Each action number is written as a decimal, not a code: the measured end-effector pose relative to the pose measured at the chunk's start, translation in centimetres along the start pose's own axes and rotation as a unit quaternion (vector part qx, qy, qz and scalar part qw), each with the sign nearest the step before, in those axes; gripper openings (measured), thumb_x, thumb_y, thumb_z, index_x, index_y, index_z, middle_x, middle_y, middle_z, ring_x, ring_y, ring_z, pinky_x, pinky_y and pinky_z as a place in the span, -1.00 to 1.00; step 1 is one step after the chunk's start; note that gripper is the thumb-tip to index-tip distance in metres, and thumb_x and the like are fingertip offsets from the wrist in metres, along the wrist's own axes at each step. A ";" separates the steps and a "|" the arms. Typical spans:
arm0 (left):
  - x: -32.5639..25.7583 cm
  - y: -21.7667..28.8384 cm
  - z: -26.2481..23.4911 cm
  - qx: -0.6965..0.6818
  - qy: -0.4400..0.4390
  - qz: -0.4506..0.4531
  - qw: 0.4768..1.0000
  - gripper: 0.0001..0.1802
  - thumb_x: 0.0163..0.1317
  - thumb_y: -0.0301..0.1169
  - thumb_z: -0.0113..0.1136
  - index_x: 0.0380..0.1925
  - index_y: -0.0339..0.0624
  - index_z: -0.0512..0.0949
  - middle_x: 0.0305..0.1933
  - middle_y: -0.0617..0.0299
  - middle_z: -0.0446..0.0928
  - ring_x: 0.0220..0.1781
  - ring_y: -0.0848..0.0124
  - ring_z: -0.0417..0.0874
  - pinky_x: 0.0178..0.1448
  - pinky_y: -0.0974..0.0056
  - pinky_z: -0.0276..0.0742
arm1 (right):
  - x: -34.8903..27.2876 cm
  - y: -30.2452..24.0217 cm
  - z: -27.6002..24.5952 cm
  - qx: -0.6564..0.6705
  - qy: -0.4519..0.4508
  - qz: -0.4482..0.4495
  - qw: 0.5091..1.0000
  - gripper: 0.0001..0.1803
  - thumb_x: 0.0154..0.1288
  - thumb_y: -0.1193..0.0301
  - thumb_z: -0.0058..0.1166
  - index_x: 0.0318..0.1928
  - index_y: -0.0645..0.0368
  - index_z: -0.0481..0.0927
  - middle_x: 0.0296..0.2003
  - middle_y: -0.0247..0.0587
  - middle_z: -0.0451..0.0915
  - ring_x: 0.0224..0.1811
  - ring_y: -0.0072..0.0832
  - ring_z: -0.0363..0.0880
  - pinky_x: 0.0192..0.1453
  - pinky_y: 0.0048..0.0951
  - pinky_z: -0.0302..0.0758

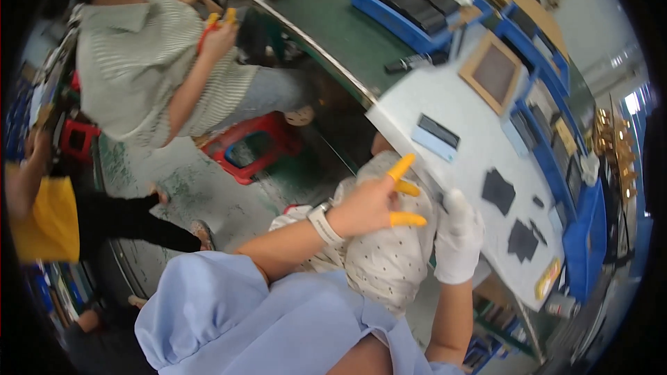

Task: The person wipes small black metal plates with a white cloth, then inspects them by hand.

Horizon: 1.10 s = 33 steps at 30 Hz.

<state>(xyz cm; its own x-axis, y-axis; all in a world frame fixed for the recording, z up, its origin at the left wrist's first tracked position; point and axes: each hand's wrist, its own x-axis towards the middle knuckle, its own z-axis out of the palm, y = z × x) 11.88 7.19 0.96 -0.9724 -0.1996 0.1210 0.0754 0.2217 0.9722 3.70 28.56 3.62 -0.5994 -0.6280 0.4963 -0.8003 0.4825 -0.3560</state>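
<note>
Overall, the tabletop (479, 149), white-covered, is the largest item near the hands; its near edge passes in front of the wearer's lap. Blue tray (384, 24) with black slabs: stands beyond the left edge. Tan-framed dark panel (492, 73): lies flat toward the far edge. Right hand (458, 239), white-gloved: at the middle of the near edge, fingers extended but blurred; cannot tell whether it grips anything. Left hand (372, 205): fingers spread, nothing visibly held, above the lap and short of the near edge. Blue-and-black rectangular piece (435, 137): lies inside the near edge toward the left corner, apart from both hands. Two ragged black patches, one (498, 191) nearer the middle, the other closer to the right corner. Yellow finger covers (401, 167): on three left-hand digits. Small black piece (538, 201): beside the patches, toward the far edge.
</note>
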 end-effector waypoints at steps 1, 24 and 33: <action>-0.2 -0.1 0.4 0.093 0.000 0.057 0.994 0.03 0.19 -0.06 0.63 0.56 -0.20 0.32 -0.07 0.08 0.74 -0.31 0.30 0.63 -0.10 0.24 0.63 | -0.1 -0.3 0.7 0.069 0.080 0.086 0.991 -0.48 0.19 0.74 0.33 0.19 0.21 0.67 -0.04 -0.10 0.80 -0.08 -0.30 0.78 0.04 -0.33 0.68; -0.5 3.8 -0.2 0.006 -0.204 0.111 0.973 0.11 0.21 -0.56 0.36 0.69 -0.29 -0.07 0.42 -0.20 0.42 0.39 -0.14 0.46 0.57 0.01 0.31 | 0.3 1.0 -1.4 0.368 0.203 0.414 0.807 -0.61 0.45 0.59 0.26 0.24 0.29 0.57 -0.08 -0.30 0.69 -0.21 -0.65 0.66 -0.19 -0.60 0.59; -0.3 3.6 0.4 0.032 -0.304 0.055 0.951 0.14 0.08 -0.68 0.23 0.70 -0.26 -0.07 0.34 -0.21 0.46 0.37 -0.13 0.46 0.51 -0.02 0.36 | 0.6 0.0 -0.2 0.371 0.237 0.315 0.841 -0.58 0.35 0.63 0.40 0.17 0.21 0.60 -0.27 -0.44 0.58 -0.50 -0.75 0.45 -0.51 -0.64 0.40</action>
<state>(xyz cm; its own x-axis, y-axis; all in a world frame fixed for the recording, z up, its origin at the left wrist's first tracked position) 12.37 8.44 4.35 -0.9087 0.4123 0.0648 0.1902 0.2709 0.9436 3.32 28.26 4.08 -0.9754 0.0082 0.2204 -0.2204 0.0048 -0.9754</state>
